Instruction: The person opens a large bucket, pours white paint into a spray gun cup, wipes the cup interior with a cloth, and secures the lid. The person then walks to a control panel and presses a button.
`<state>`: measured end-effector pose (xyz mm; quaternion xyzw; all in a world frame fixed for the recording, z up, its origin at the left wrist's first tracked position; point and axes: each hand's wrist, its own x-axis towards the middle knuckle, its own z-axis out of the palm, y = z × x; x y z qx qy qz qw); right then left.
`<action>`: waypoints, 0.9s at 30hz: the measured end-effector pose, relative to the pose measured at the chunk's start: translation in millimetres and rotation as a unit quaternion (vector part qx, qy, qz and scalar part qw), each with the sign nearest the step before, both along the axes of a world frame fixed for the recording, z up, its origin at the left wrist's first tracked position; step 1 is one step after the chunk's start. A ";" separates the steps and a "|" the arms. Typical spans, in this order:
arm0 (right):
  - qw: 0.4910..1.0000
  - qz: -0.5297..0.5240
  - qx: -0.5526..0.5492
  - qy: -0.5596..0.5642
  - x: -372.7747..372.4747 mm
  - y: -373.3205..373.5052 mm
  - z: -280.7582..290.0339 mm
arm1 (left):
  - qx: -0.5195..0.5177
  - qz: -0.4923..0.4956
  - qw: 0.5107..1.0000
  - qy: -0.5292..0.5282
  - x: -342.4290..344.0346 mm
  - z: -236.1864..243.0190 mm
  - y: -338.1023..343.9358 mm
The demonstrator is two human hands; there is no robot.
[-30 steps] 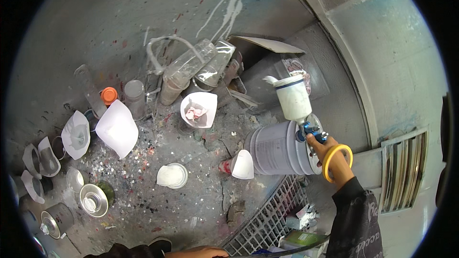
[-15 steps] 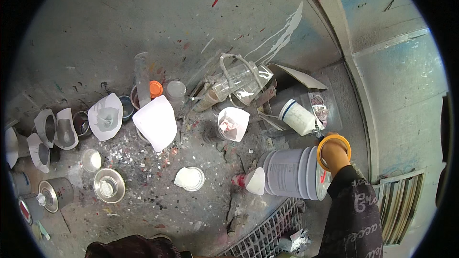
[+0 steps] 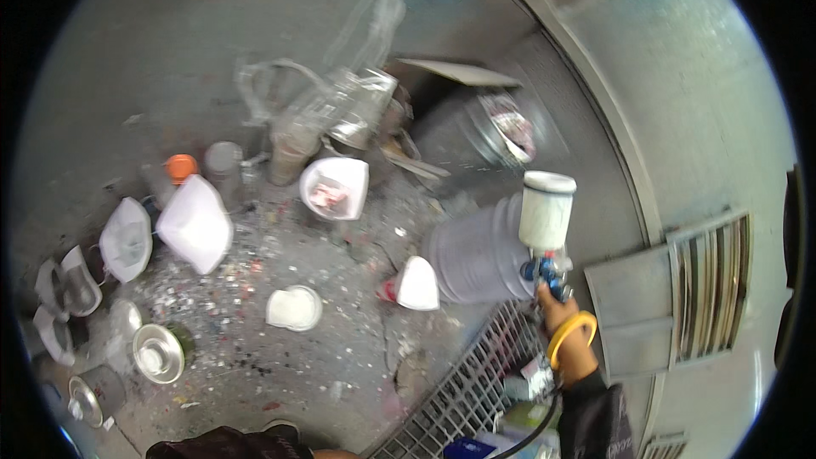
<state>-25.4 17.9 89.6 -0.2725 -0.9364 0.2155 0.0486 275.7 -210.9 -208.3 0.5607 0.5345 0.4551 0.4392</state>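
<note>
My right hand (image 3: 559, 314) is gripping the spray gun (image 3: 545, 243), whose long axis is running away from me to its white cup (image 3: 547, 208), overlapping the grey bucket's (image 3: 472, 257) right end in view. My left hand (image 3: 335, 455) is barely showing, well apart, lying farther from the gun; I cannot tell its grip.

Dark sleeve (image 3: 591, 418) — lettering (image 3: 625, 444) blurred, no readable text

A spray gun (image 3: 551, 271) of glossy blue metal bears a smooth, milky plastic cup (image 3: 546, 216); a plastic pail (image 3: 474, 257) looks matt, a metal can top (image 3: 160, 355) shines, and the paint-flecked floor (image 3: 336, 361) appears rough.
</note>
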 end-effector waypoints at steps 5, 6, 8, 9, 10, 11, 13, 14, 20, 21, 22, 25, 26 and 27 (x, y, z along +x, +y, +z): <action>0.950 -0.216 -0.188 0.126 194.5 117.5 -45.7 | -0.031 -0.051 0.996 -0.059 -10.0 -13.1 49.2; 0.931 -0.244 -0.212 0.168 223.4 135.3 -56.8 | -0.024 -0.016 0.997 -0.075 -13.9 -5.3 65.4; 0.877 -0.364 -0.201 0.243 260.3 163.6 -82.1 | -0.032 0.028 0.995 -0.094 -23.1 16.8 105.6; 0.828 -0.450 -0.204 0.266 272.4 173.7 -90.5 | -0.043 0.035 0.994 -0.092 -27.5 28.2 124.9; 0.803 -0.449 -0.229 0.318 283.0 179.2 -97.8 | -0.048 0.044 0.992 -0.108 -30.9 38.4 142.5; 0.770 -0.460 -0.265 0.355 292.5 180.7 -103.8 | -0.043 0.058 0.990 -0.122 -31.3 47.8 157.8; 0.709 -0.526 -0.306 0.357 306.1 177.4 -111.9 | 0.027 0.134 0.985 -0.103 -27.5 61.1 183.0; 0.718 -0.521 -0.291 0.359 311.2 173.5 -114.5 | 0.044 0.142 0.986 -0.070 -25.7 65.1 195.6; 0.730 -0.447 -0.321 0.405 314.7 164.9 -125.0 | 0.056 0.131 0.981 -0.129 -14.3 61.0 238.2; 0.744 -0.417 -0.324 0.409 312.2 165.5 -126.6 | 0.058 0.133 0.980 -0.135 -13.2 59.2 241.2; 0.741 -0.436 -0.316 0.402 309.6 166.3 -127.2 | 0.081 0.148 0.974 -0.151 -12.8 57.6 243.4; 0.744 -0.437 -0.326 0.387 301.3 164.9 -129.2 | 0.083 0.171 0.969 -0.156 -15.0 54.3 245.8; 0.741 -0.442 -0.320 0.393 298.5 163.8 -129.7 | 0.090 0.184 0.967 -0.149 -16.4 54.0 245.3; 0.739 -0.436 -0.325 0.398 296.1 162.2 -130.5 | 0.097 0.197 0.965 -0.143 -18.5 53.9 244.5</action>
